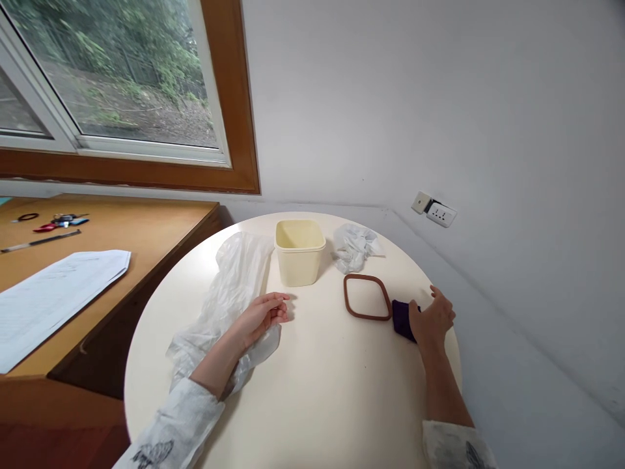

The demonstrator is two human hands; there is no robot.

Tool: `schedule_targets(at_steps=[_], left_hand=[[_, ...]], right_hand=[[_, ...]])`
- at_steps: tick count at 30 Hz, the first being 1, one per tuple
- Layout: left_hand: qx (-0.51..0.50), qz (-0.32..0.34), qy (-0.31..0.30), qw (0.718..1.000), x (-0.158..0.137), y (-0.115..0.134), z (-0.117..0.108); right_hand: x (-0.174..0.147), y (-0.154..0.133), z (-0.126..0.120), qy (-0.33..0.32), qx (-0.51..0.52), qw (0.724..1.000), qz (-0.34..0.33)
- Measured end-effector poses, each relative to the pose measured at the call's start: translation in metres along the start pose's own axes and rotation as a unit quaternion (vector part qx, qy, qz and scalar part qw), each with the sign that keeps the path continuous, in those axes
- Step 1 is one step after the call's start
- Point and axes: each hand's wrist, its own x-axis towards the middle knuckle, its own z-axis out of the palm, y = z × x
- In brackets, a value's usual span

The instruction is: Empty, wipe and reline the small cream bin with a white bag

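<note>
My left hand (266, 316) hovers over the round table's left half, beside a long, crumpled clear plastic bag (229, 280). Its fingers are loosely bent and a little apart, with nothing seen in them. Near the table's right edge, my right hand (434, 319) is open, fingers spread; its thumb overlaps a small folded dark purple cloth (403, 319). Whether the thumb presses on the cloth I cannot tell. Just left of that cloth lies a brown, rounded-square frame (367, 318). A cream square bin (299, 267) stands upright beyond my left hand, its top uncovered.
A second crumpled plastic bag (354, 247) lies right of the bin on the cream round table (322, 404). To the left, a wooden desk (161, 221) carries papers (58, 303), a pen (41, 241) and keys (63, 220). A white wall with sockets (441, 213) borders the right side.
</note>
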Motion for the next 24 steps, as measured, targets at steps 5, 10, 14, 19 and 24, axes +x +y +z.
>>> schedule_targets(at_steps=[5,10,14,19,24], left_hand=[[0.114,0.162,0.140,0.970,-0.006,0.017,-0.014],[0.254,0.243,0.342,0.872,-0.012,0.026,-0.034],[0.523,0.124,0.391,0.747,-0.008,0.015,-0.042],[0.505,0.099,0.332,0.790,-0.001,0.003,-0.047],[0.366,0.148,0.310,0.865,0.004,0.004,-0.050]], right_hand=[[-0.015,-0.017,0.002,0.065,0.079,0.987,-0.126],[-0.046,-0.043,0.010,0.027,0.127,0.951,-0.279],[-0.082,-0.062,0.020,-0.054,0.195,0.892,-0.404],[-0.125,-0.090,0.029,-0.253,0.268,0.819,-0.440],[-0.155,-0.127,0.054,-0.411,0.343,0.790,-0.299]])
